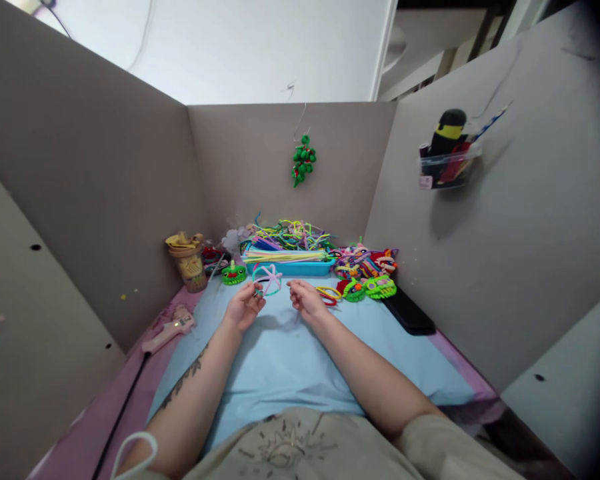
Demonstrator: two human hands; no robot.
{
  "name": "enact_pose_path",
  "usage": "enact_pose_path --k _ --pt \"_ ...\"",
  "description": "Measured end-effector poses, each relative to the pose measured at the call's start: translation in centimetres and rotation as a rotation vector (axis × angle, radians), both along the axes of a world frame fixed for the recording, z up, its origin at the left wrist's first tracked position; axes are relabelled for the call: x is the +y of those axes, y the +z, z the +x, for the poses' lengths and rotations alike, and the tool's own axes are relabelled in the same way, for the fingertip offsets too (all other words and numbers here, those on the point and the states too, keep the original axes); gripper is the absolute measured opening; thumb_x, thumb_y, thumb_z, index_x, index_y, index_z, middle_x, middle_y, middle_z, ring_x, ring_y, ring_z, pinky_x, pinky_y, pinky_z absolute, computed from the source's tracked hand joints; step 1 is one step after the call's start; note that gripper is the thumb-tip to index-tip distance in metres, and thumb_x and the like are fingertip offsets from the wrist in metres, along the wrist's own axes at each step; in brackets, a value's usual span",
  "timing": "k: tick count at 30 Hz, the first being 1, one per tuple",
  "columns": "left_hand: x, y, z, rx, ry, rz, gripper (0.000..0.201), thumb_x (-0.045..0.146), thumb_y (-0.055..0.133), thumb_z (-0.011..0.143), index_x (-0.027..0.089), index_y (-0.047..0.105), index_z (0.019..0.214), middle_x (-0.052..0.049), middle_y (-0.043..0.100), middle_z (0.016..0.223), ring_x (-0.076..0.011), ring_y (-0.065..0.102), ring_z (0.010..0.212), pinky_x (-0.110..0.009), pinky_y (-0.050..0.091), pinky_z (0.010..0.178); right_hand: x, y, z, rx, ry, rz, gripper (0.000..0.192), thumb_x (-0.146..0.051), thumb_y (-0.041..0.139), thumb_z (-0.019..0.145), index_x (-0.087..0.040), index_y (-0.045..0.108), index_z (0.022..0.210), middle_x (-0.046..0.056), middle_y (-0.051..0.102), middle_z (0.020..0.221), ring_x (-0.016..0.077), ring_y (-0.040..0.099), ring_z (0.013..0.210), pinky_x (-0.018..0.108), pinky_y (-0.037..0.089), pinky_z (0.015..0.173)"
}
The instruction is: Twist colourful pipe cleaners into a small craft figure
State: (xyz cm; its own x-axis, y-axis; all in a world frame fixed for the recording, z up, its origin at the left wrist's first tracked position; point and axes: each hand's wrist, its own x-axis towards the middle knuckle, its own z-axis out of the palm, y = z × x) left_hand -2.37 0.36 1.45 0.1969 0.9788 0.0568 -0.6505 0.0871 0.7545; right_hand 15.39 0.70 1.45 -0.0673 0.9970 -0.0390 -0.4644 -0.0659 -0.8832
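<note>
One teal-and-lilac ring of fuzzy stems point(269, 277) sits pinched at its near edge by the left hand point(244, 308), above the blue-covered tabletop point(285, 377). Beside it, the right hand point(307, 301) has its fingers drawn together; I cannot tell whether they grip anything. The ring looks light, soft and bendable, best held gently where stems cross.

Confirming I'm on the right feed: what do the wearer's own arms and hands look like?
The left hand and right hand are both bare, without gloves. A dark, leaf-like tattoo runs along the left forearm; no marking shows on the right forearm. The greyish-beige right sleeve is short and loose.
</note>
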Motion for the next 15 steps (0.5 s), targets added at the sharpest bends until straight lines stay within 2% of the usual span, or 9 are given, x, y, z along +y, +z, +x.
enact_pose_path --k 4,7,12,15 --pt "-0.23 0.04 -0.05 -0.058 -0.110 -0.015 0.011 0.017 0.062 0.070 0.016 0.053 0.077 0.002 0.057 0.071 -0.0056 0.052 0.056 -0.019 0.043 0.053 -0.35 -0.05 -0.21 0.003 0.187 0.080 0.033 -0.037 0.072 0.057 -0.017 0.063 0.082 -0.003 0.052 0.062 0.0040 0.039 0.047 0.017 0.021 0.039" --pt "-0.19 -0.11 0.04 -0.036 -0.135 -0.007 0.012 0.017 0.062 0.070 0.016 0.053 0.078 0.002 0.057 0.070 -0.0056 0.051 0.054 -0.019 0.041 0.052 -0.51 -0.18 -0.34 0.010 0.282 0.123 0.030 -0.037 0.073 0.059 -0.017 0.063 0.080 -0.003 0.049 0.058 0.0053 0.040 0.049 0.017 0.022 0.041" --pt "-0.10 -0.05 0.11 0.013 -0.129 0.028 0.011 0.019 0.064 0.070 0.015 0.057 0.078 0.000 0.058 0.075 -0.0057 0.049 0.056 -0.019 0.040 0.052 -0.35 -0.26 -0.37 0.009 0.264 0.109 0.027 -0.034 0.076 0.057 -0.016 0.061 0.070 -0.004 0.046 0.053 0.0049 0.039 0.048 0.017 0.022 0.041" --pt "-0.40 0.43 0.39 0.095 -0.121 0.043 0.021 0.021 0.066 0.069 0.017 0.060 0.088 -0.002 0.058 0.083 -0.0063 0.051 0.061 -0.018 0.040 0.053 -0.18 -0.16 -0.27 0.069 0.202 0.050 0.028 -0.032 0.077 0.054 -0.017 0.058 0.068 -0.005 0.046 0.052 0.0048 0.039 0.047 0.017 0.023 0.041"
